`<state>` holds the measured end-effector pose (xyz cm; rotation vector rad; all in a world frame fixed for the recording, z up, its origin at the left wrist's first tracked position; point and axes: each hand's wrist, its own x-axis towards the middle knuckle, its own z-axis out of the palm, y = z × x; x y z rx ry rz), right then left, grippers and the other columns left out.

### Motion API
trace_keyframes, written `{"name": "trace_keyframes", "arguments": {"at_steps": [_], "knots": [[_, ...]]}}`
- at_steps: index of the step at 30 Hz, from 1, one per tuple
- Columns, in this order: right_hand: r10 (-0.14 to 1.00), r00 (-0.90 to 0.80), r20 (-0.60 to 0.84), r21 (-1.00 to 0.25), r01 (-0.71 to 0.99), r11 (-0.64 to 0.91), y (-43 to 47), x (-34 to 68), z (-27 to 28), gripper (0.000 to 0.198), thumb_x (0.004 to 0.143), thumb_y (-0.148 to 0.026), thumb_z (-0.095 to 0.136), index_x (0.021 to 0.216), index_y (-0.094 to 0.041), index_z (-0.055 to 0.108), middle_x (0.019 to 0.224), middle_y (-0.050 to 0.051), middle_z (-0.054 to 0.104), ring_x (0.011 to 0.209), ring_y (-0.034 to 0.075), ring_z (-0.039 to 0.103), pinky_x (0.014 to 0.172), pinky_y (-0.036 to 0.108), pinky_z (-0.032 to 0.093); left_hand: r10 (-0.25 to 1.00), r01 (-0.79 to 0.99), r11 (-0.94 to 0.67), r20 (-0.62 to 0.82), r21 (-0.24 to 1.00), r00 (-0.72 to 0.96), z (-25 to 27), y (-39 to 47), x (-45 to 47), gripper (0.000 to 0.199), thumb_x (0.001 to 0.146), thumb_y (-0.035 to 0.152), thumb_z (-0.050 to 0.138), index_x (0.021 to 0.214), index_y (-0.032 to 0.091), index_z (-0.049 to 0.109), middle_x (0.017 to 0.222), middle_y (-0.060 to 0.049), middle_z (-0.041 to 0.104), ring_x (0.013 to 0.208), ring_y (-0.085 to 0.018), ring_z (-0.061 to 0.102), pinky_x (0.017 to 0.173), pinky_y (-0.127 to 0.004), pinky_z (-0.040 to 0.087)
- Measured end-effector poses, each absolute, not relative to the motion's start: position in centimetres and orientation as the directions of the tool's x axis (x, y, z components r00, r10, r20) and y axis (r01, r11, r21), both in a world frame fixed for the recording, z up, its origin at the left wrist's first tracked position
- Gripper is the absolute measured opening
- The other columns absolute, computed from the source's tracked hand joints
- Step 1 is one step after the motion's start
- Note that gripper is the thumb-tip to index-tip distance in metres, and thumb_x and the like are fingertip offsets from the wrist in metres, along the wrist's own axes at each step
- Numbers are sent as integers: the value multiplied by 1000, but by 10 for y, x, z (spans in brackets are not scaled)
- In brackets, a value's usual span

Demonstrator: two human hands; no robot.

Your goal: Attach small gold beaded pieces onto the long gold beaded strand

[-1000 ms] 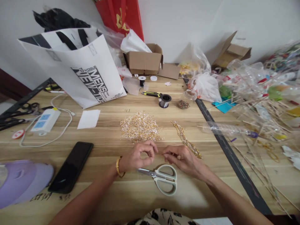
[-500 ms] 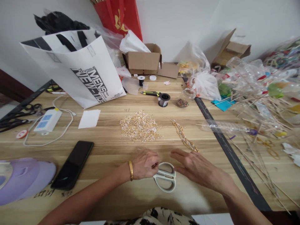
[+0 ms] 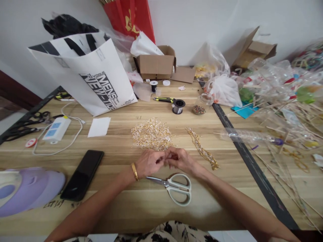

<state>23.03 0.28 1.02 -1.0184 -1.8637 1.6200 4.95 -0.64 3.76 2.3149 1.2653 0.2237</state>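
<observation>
My left hand (image 3: pixel 151 162), with a gold bangle at its wrist, and my right hand (image 3: pixel 181 159) meet fingertip to fingertip at the near edge of a pile of small gold and clear beads (image 3: pixel 151 133). Both are closed in a pinch. Whatever lies between the fingers is too small or too hidden to name. Just below them, scissors (image 3: pixel 179 189) with pale handles lie on the table, blades pointing left. To the right of my right hand rests a beaded gold strand (image 3: pixel 203 149), apart from the pile.
Behind the pile are a wire spool (image 3: pixel 178 107), a yellow-black cutter (image 3: pixel 164 99) and a glass jar (image 3: pixel 202 105) of small pieces. A black phone (image 3: pixel 82 174) and a white power strip (image 3: pixel 57 130) lie left. Plastic bottles and sticks crowd the right side (image 3: pixel 282 97).
My right hand has moved left and closed, and now meets my left hand. Both hands are farther from me, by the bead pile. The scissors' blades are now uncovered.
</observation>
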Motion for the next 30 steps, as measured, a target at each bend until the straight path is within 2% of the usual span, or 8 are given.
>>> {"name": "trace_keyframes", "arguments": {"at_steps": [4,7,10,13,21,30], "knots": [[810,-582,-70,-942,305,137,10,226,6,5,82,-15,52,80,-15,56,60,-4,57,51,8,53,50,17,39,839,769,-437,-96,467,535,34,5,43,14,78,19,51,67,18,59,58,1,57,56,-13,50,55,-22,31],[822,-570,13,-868,401,292,12,224,4,9,83,-13,51,80,-16,58,60,-4,56,54,9,50,53,19,38,818,752,-457,-108,475,565,31,12,40,12,77,18,51,68,18,60,60,1,58,57,-13,51,56,-22,32],[796,-585,155,-778,424,464,11,224,0,12,85,-11,50,81,-16,60,78,2,59,68,12,54,63,22,41,809,746,-461,-119,481,576,28,16,38,12,75,15,51,67,18,60,60,1,58,57,-12,50,56,-22,33],[769,-596,230,-711,437,551,9,225,-7,15,89,-13,46,86,-17,60,91,6,58,76,14,56,69,24,43,800,737,-461,-128,495,586,24,19,37,12,73,13,50,67,18,59,60,2,57,56,-12,49,56,-21,33],[763,-576,294,-671,443,594,9,224,-25,16,92,-20,44,94,-19,60,87,6,59,77,16,57,69,26,46,795,700,-463,-95,544,600,16,21,34,12,73,13,51,67,16,61,59,2,56,56,-10,48,57,-20,34],[785,-539,306,-675,459,578,10,224,-25,14,92,-20,43,88,-19,57,84,6,58,72,16,55,65,27,45,861,687,-382,-31,618,508,13,27,17,11,78,18,55,72,15,65,66,0,61,60,-10,51,61,-20,38]]}}
